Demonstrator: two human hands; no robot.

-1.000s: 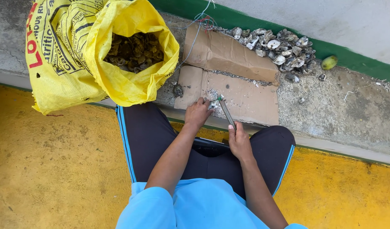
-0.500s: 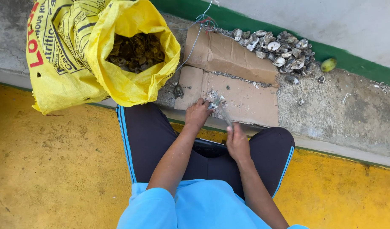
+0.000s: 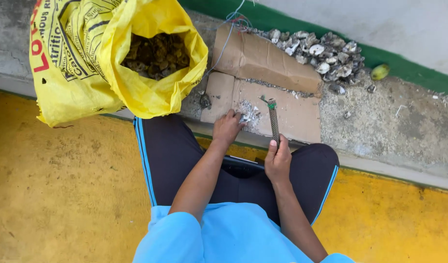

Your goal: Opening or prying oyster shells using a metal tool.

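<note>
Two hands work over a flattened cardboard sheet [image 3: 292, 114] on the concrete ledge. Compared with half a second ago, the left hand [image 3: 227, 127] has lowered its small pale shell [image 3: 245, 118] onto the cardboard, fingers curled on it. The right hand [image 3: 278, 159] is closed around the handle of a narrow metal blade [image 3: 273, 120], tip pointing away, now apart from the shell. An open yellow sack [image 3: 151, 92] of dark shells stands left; a pile of pale shells [image 3: 321, 53] lies beyond.

Small shell [image 3: 245, 118] mostly under left hand's fingers [image 3: 232, 121]
</note>
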